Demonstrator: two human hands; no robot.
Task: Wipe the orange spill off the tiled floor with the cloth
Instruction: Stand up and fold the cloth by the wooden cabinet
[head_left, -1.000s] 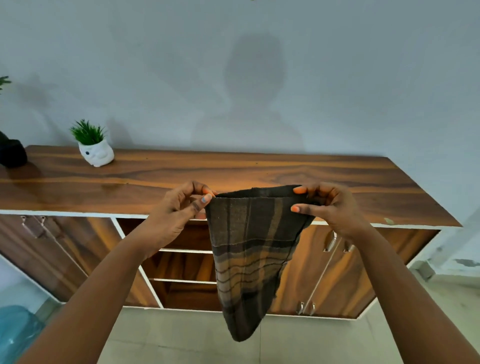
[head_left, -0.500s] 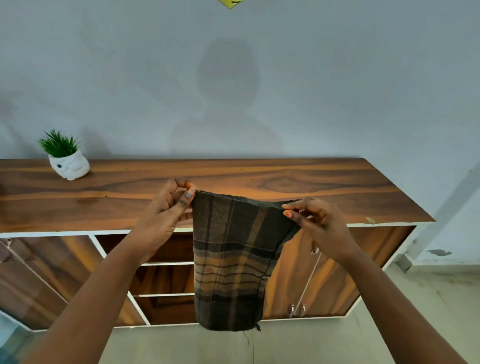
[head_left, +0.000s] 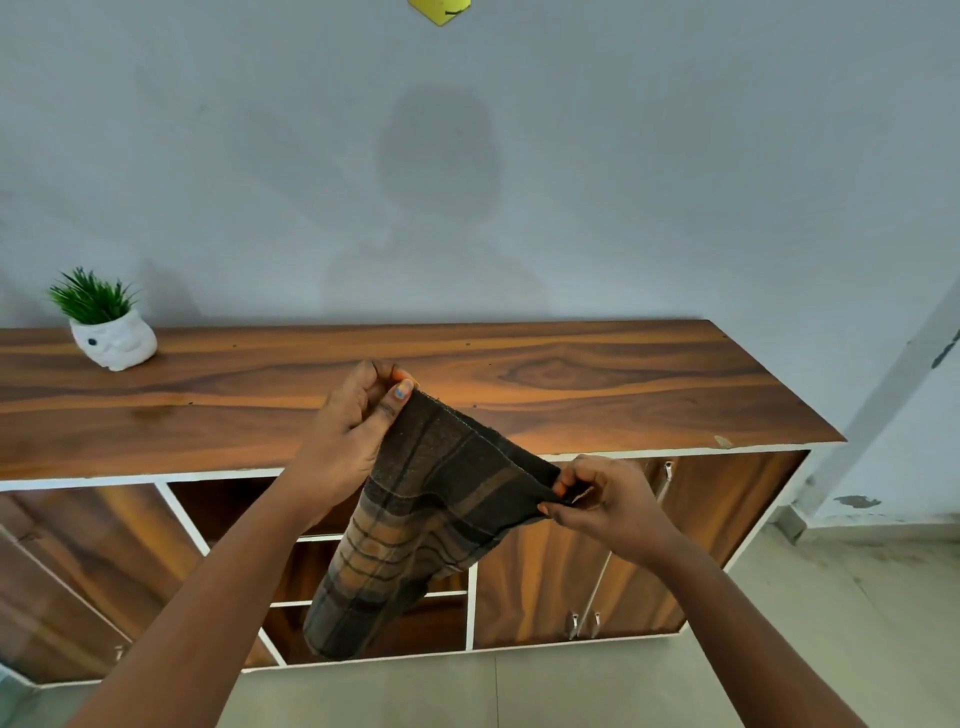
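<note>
cloth (head_left: 431, 514) hangs before a wooden cabinet (head_left: 597, 379), its top corners pinched by left hand (head_left: 353, 431) and right hand (head_left: 602, 499); preparation step, likely lowering to the unseen spill next.

Cloth (head_left: 431, 509) held up in front of counter (head_left: 571, 384), between left hand (head_left: 353, 431) at upper left & right hand (head_left: 602, 499) lower right; rest hung down before open shelves (head_left: 374, 561). Plant pot (head_left: 111, 340) on counter, far left, near wall (head_left: 623, 156) behind. Floor (head_left: 571, 686) below.
</note>
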